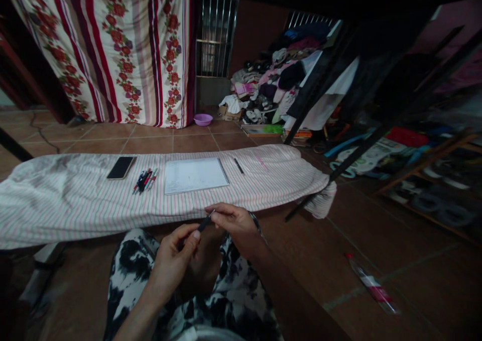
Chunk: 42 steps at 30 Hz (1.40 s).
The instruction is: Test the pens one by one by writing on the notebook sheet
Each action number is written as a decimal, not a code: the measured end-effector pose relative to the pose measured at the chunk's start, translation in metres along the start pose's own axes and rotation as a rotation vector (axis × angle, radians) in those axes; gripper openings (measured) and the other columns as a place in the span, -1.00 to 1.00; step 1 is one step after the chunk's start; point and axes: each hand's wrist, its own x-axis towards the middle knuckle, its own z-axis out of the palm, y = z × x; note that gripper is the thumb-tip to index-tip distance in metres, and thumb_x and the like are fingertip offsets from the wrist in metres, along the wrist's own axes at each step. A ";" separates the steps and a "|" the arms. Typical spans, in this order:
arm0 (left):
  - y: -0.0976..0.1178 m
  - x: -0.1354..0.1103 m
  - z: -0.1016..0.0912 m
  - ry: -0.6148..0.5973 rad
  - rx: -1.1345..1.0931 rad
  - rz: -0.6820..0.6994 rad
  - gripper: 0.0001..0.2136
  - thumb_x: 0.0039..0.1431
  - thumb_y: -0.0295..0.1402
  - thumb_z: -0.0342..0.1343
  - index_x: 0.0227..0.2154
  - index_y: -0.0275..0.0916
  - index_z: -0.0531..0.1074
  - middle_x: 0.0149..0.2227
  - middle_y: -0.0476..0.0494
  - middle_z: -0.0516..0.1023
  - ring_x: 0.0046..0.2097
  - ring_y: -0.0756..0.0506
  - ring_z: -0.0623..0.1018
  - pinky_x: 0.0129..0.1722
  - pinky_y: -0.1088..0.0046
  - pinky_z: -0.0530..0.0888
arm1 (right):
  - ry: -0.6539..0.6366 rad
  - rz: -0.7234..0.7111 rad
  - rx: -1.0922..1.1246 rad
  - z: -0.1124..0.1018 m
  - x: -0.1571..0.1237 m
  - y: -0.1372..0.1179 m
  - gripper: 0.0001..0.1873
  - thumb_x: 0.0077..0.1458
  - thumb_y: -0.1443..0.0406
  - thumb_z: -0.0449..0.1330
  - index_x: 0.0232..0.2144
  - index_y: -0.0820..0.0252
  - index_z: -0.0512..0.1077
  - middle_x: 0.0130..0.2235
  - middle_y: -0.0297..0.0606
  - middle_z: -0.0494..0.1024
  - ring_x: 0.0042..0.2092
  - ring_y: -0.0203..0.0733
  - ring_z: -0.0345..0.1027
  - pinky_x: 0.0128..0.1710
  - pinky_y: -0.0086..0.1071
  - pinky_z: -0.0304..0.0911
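Striped cloth (94, 205) spreads beyond left hand (175, 248) and right hand (235, 225). Dark pen (205, 222) between hands: left grips one end, right pinches other, clear of notebook (194, 174) ahead, mostly blank; writing not under way. Pen bunch (145, 180) beyond left hand, lone pen (238, 166) beyond right, untouched. Hands partly hide dark pen; whether capped, cannot tell. Faint notebook marks unreadable.

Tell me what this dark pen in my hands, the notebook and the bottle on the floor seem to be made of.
Pen: probably plastic, from its plain dark barrel, though dim light leaves metal possible. Notebook: matte white paper, as its flat, coil-bound page suggests; the coil could be metal or plastic. Bottle: likely clear, glossy plastic, judging by its see-through look.
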 end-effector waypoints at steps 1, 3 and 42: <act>0.000 0.000 0.000 0.003 -0.001 -0.004 -0.57 -0.09 -0.06 0.13 -0.30 -0.34 0.51 -0.67 0.02 0.35 -0.58 0.03 0.31 -0.57 0.54 0.21 | 0.020 -0.008 0.004 0.001 0.001 0.001 -0.74 -0.14 0.16 0.29 -0.37 0.18 0.54 -0.41 -0.30 0.50 -0.44 -0.37 0.24 -0.43 -0.45 0.16; 0.000 0.000 0.000 0.010 0.001 -0.008 -0.57 -0.10 -0.05 0.13 -0.31 -0.34 0.51 -0.66 0.02 0.35 -0.58 0.02 0.31 -0.57 0.53 0.21 | 0.052 -0.019 0.015 0.003 0.003 0.004 -0.74 -0.19 0.16 0.31 -0.42 0.20 0.53 -0.47 -0.34 0.47 -0.48 -0.38 0.22 -0.46 -0.46 0.15; -0.003 -0.002 -0.001 0.013 -0.021 0.003 -0.60 -0.08 -0.07 0.14 -0.31 -0.33 0.52 -0.67 0.03 0.35 -0.57 0.03 0.31 -0.56 0.54 0.23 | 0.013 0.015 0.147 0.010 -0.003 0.005 -0.78 -0.13 0.20 0.30 -0.37 0.16 0.55 -0.34 -0.27 0.56 -0.43 -0.39 0.27 -0.39 -0.47 0.20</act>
